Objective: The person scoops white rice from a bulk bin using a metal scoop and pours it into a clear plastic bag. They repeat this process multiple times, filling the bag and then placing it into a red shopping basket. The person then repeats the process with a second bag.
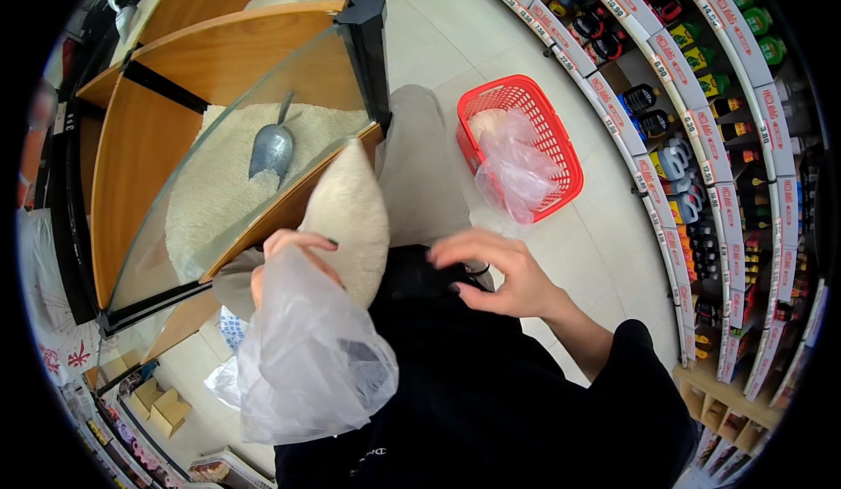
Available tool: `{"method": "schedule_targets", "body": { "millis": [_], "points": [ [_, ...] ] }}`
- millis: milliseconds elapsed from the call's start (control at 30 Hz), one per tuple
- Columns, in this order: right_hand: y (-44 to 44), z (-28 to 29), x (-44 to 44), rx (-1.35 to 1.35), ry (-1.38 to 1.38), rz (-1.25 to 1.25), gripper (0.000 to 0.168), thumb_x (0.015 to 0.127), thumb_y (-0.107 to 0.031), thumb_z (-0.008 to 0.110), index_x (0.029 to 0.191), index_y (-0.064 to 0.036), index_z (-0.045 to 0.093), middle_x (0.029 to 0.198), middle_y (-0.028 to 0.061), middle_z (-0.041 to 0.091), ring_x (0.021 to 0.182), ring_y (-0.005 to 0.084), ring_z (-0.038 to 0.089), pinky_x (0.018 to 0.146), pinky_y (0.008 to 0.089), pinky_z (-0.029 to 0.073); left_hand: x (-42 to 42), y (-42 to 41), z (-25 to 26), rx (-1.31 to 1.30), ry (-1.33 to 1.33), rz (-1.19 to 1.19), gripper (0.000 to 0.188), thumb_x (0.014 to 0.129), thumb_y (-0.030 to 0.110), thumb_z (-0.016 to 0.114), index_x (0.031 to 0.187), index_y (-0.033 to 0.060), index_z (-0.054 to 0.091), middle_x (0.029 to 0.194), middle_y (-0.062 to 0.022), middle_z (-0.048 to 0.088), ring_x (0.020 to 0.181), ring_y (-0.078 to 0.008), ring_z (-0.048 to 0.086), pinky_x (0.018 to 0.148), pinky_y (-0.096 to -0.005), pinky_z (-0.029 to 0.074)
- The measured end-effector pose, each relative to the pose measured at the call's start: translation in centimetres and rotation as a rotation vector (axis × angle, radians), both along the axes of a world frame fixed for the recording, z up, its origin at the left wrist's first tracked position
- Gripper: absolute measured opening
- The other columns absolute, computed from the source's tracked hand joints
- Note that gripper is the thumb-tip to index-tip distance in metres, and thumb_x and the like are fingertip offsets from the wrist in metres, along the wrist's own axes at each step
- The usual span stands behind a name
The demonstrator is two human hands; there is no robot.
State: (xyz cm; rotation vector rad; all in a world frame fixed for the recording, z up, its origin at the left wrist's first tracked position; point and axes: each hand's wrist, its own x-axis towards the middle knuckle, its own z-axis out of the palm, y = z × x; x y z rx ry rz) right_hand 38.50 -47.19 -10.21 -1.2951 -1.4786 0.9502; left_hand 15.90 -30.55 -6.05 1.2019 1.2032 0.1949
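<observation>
A clear plastic bag bulging with white rice (351,220) hangs beside the wooden edge of a rice bin. My left hand (299,252) grips the bag at its gathered neck, and the loose upper plastic (309,357) drapes over that hand towards me. My right hand (493,269) is apart from the bag, to its right, with fingers spread and curved, somewhat blurred, holding nothing. In the bin, a metal scoop (272,151) rests on loose rice (210,206) behind a glass panel.
A red plastic basket (565,134) with a filled plastic bag (519,167) stands on the tiled floor. The bin's glass panel (177,180) and black corner post (368,55) rise close to the left hand. Shelves of bottles (640,108) curve along the right; small cardboard boxes (167,410) lie lower left.
</observation>
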Motion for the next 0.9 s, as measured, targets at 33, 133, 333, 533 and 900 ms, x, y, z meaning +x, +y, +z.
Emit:
{"method": "schedule_targets", "body": {
  "millis": [33,133,333,533,900],
  "points": [
    [0.8,0.5,-0.2,0.037,-0.105,-0.073,0.05,0.077,-0.012,0.069,0.124,-0.002,0.054,0.123,0.0145,0.056,0.114,0.0301,0.054,0.099,0.039,0.041,0.6,-0.3,-1.1,0.183,-0.037,-0.108,0.012,0.075,0.014,0.062,0.077,0.0029,0.06,0.083,-0.0104,0.061,0.094,-0.0235,0.058,0.093,-0.0339,0.04],
    [3.5,1.5,-1.2,0.099,-0.435,-0.196,0.062,0.079,-0.02,0.068,0.133,0.0,0.044,0.137,0.0168,0.044,0.124,0.0324,0.046,0.104,0.0436,0.035,2.6,-1.3,-2.7,0.696,-0.112,-0.327,0.022,0.075,0.018,0.063,0.09,0.0017,0.066,0.101,-0.0097,0.065,0.111,-0.0227,0.053,0.099,-0.0389,0.038],
    [6.6,-2.0,-1.4,0.105,-0.75,-0.262,0.06,0.089,-0.036,0.056,0.134,0.0,0.041,0.133,0.0182,0.046,0.121,0.0305,0.046,0.106,0.042,0.03,10.9,-1.9,-1.5,1.07,-0.347,-0.409,0.027,0.068,0.02,0.061,0.089,0.0037,0.064,0.113,-0.0055,0.062,0.116,-0.0256,0.049,0.103,-0.0444,0.028],
    [7.1,-4.6,1.4,0.1,-0.463,-0.482,0.051,0.092,-0.033,0.051,0.13,0.001,0.046,0.13,0.0165,0.05,0.118,0.0278,0.048,0.104,0.0393,0.032,17.6,-4.6,-4.5,1.017,-0.346,-0.564,0.027,0.073,0.007,0.057,0.099,0.002,0.061,0.124,-0.0077,0.055,0.123,-0.0261,0.045,0.105,-0.0427,0.027],
    [6.5,-15.8,17.3,-0.043,0.302,-1.239,0.04,0.098,-0.028,0.041,0.122,0.002,0.055,0.123,0.0135,0.056,0.113,0.0228,0.051,0.101,0.0344,0.035,19.3,-3.9,-13.4,0.748,-0.246,-0.726,0.062,0.079,-0.002,0.056,0.137,0.0131,0.043,0.145,-0.0141,0.036,0.132,-0.032,0.037,0.108,-0.0482,0.028]
  ]
}}
